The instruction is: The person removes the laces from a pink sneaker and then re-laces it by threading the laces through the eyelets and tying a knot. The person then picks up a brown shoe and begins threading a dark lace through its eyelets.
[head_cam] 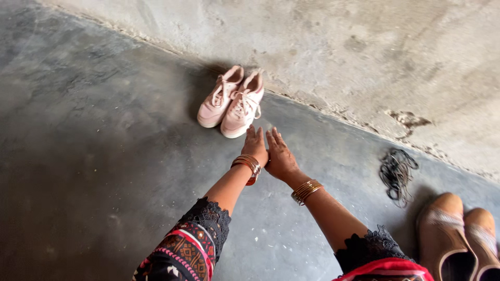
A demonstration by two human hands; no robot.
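A pair of pale pink lace-up sneakers [232, 101] stands side by side on the grey concrete floor, heels against the wall. My left hand [255, 144] and my right hand [279, 154] reach out together just below the sneakers' toes, fingers stretched flat and apart, holding nothing. The left fingertips are a little short of the right sneaker's toe; I cannot tell if they touch it. Both wrists carry gold bangles, and both arms have black lace-edged patterned sleeves.
A rough concrete wall [333, 52] runs diagonally behind the sneakers. A tangle of dark cord [397, 174] lies on the floor at right. A pair of tan slip-on shoes [461, 234] stands at the bottom right corner.
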